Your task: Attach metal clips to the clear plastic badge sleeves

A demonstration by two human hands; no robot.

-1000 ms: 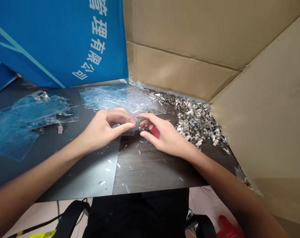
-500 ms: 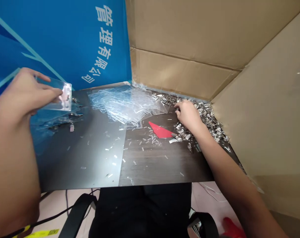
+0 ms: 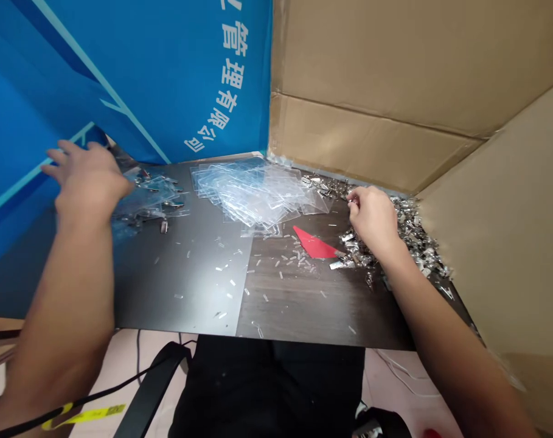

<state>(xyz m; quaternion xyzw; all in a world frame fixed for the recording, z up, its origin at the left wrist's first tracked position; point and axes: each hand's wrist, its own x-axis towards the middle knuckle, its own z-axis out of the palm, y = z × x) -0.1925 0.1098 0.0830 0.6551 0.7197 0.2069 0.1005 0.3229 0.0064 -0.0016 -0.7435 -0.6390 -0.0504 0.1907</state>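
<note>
My left hand is open, fingers spread, over the left end of the table. Beneath and beside it lies a loose pile of clear plastic badge holders with metal clips. My right hand has its thumb and fingers closed together at the near left side of a heap of silvery metal clips. Whatever sits between those fingertips is too small to make out. Between the hands, a spread stack of clear plastic sleeves lies towards the back of the table.
A red pointed piece lies left of the clip heap. Small clear strips are scattered over the dark table. A blue printed panel and a cardboard wall stand behind; another board closes the right side.
My left hand has let go of the clear badge holder it held and opened over the left pile. The right hand stays at the clips. The view has shifted left.
</note>
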